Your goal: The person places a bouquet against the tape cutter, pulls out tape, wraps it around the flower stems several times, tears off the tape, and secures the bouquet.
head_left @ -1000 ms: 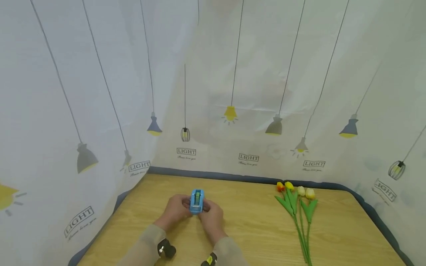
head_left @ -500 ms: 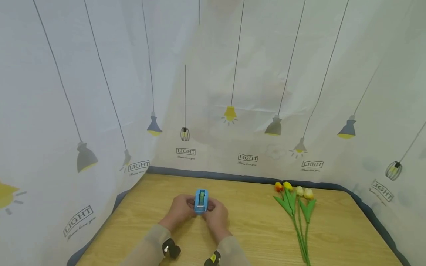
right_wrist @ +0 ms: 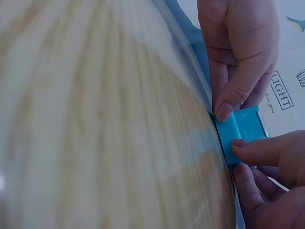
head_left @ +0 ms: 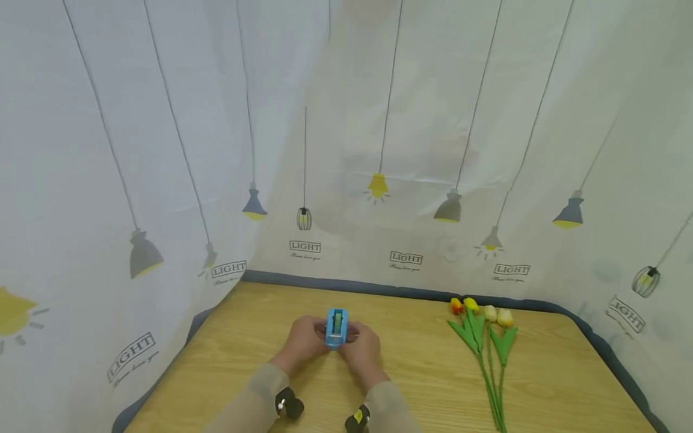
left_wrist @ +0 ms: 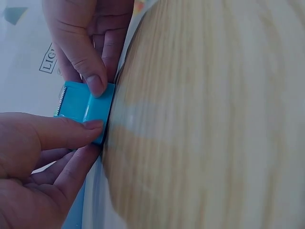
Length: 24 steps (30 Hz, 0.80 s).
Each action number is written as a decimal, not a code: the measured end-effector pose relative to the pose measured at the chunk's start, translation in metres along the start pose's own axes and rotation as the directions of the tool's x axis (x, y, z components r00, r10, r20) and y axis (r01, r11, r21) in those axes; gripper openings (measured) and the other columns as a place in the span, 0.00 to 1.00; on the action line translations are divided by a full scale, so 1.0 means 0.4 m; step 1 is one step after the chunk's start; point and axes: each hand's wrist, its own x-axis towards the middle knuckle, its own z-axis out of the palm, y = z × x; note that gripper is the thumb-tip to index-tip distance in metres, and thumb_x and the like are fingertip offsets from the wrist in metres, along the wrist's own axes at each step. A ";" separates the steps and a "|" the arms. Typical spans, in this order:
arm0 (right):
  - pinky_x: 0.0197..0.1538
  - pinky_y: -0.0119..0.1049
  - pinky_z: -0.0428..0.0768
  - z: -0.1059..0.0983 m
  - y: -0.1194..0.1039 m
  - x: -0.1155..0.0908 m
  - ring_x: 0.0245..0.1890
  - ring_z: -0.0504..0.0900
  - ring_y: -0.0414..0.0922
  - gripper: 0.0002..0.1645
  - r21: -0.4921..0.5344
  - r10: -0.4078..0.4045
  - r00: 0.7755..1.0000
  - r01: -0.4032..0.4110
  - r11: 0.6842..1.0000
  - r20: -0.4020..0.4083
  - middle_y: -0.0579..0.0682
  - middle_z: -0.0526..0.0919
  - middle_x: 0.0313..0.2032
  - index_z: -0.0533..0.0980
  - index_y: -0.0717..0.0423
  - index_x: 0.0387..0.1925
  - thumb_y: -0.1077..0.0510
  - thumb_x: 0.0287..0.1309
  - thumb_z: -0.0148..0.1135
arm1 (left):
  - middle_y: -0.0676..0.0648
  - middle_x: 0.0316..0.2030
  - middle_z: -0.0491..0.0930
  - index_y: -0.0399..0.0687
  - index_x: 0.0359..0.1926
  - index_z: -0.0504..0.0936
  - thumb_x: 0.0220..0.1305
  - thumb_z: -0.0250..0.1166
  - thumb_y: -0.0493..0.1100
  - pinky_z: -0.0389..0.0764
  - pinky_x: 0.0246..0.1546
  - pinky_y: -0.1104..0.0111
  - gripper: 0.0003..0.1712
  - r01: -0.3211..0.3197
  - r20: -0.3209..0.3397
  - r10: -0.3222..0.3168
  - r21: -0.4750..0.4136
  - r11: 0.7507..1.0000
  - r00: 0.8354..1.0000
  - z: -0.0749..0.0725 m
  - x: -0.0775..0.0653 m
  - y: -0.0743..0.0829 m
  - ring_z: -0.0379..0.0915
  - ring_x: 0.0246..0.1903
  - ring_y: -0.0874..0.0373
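Note:
A small blue tape dispenser (head_left: 336, 337) with a greenish roll in it sits between both hands at the middle of the table. My left hand (head_left: 304, 341) grips its left side, the thumb on the blue body and fingers beneath in the left wrist view. From the other side my right hand (head_left: 363, 352) holds it, its thumb (right_wrist: 248, 147) pressed on the front face. The toothed cutting edge (left_wrist: 62, 101) shows along the top of the dispenser. In both wrist views its base is right at the tabletop.
Several artificial tulips (head_left: 487, 337) with red, yellow and cream heads lie on the right part of the wooden table (head_left: 422, 385). A pale curtain (head_left: 346, 240) printed with lamps encloses the table's back and sides.
Both hands have shifted a little to the right along the table, with the tape dispenser between them. Their hold looks the same, and the tulips stay put.

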 end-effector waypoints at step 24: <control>0.50 0.45 0.91 -0.142 0.074 0.005 0.49 0.90 0.53 0.30 0.028 0.017 0.999 -0.015 0.999 -0.052 0.59 0.89 0.53 0.83 0.61 0.58 0.69 0.50 0.78 | 0.45 0.37 0.91 0.37 0.52 0.89 0.52 0.82 0.34 0.90 0.40 0.66 0.24 -0.023 0.031 0.024 -0.022 0.999 0.999 0.146 0.045 0.088 0.88 0.35 0.59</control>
